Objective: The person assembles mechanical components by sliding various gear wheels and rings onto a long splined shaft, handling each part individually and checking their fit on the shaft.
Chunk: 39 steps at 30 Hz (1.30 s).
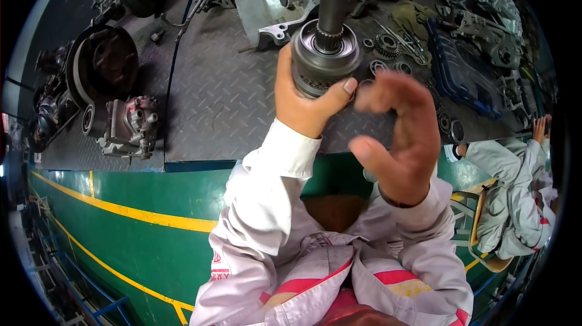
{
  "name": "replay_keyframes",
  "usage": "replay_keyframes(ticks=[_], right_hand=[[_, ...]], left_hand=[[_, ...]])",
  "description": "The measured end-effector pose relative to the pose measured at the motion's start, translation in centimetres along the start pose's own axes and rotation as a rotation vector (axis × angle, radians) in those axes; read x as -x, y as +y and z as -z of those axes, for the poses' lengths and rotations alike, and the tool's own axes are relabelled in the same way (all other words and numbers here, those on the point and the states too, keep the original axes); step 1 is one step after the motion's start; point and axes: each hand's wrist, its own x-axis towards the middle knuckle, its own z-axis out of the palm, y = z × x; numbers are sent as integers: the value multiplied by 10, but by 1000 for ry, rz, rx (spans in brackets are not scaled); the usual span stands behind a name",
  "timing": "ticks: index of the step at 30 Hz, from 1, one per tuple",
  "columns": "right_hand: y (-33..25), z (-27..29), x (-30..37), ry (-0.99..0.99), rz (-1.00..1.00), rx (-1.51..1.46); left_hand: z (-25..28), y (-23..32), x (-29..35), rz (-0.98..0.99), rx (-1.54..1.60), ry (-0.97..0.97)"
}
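A round steel drum (324,71), toothed around its lower part, stands over the far side of the workbench in front of me. My left hand (300,102) is wrapped around its left and near sides, the thumb pressed across the front. Out of the drum's centre rises a long dark splined shaft (334,2), which runs past the top of the view. To the right, my right hand (403,132) is raised and slightly smeared by motion. Its thumb and curled fingers are apart, with nothing between them, close to the drum but not gripping it.
Beyond the drum lies a silver housing (257,8). Loose gears (388,44) and bearings are at its right, beside a blue plastic case (464,74). Dark wheel hubs (103,65) and a small metal unit (130,126) sit left. Another person's sleeve (503,156) is at far right.
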Motion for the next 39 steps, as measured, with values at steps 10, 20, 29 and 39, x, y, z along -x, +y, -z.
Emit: replay_keyframes(ticks=[10,20,29,39], right_hand=[[24,-8,-23,121,-102,-17],[16,-15,-13,44,0,-359],[32,-7,-18,178,-10,-240],[42,9,-18,354,109,-604]], left_hand=[[8,6,-2,8,8,41],[7,0,-1,-15,-38,-30],[1,-1,-3,-28,-105,14],[-3,-7,-3,-158,-223,9]])
